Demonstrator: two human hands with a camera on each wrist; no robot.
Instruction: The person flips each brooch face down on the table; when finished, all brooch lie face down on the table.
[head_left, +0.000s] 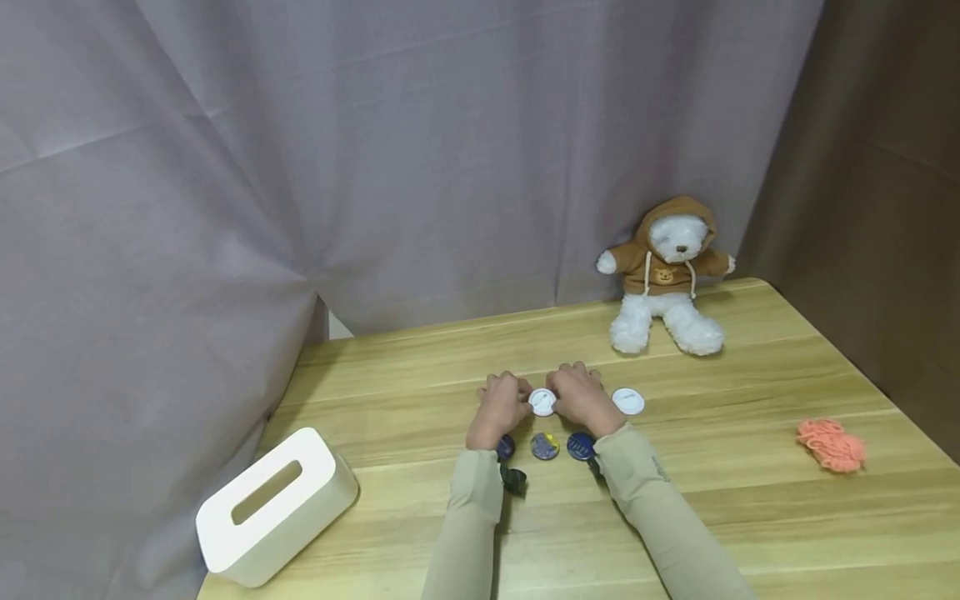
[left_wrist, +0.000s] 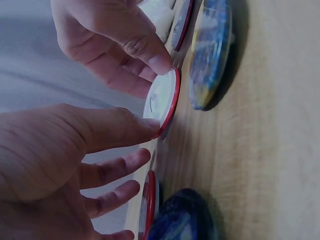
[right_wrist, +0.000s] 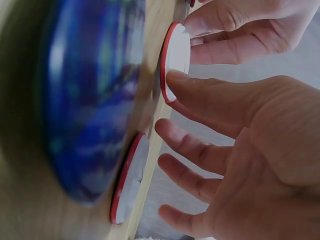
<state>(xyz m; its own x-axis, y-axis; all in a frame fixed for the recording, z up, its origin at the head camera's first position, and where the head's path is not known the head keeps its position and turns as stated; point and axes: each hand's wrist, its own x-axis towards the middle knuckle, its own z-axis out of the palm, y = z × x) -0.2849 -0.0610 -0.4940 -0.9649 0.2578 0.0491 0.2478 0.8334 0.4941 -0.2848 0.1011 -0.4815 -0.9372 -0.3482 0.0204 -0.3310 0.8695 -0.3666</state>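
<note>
A round button badge, its white pin side showing and its rim red, is between my two hands. My left hand pinches its left edge, with the thumb lying over the rim. From the opposite side, my right hand pinches the same badge with thumb and forefinger, the other fingers spread. Whether the badge touches the table cannot be told. A second white-backed badge lies right of my right hand; another red-rimmed badge is beside my left fingers, covered in the head view.
Nearer me lie a dark blue badge, a blue-and-yellow badge and another blue badge, picture sides up. A white tissue box stands left, a teddy bear sits at the back, and coral yarn lies right.
</note>
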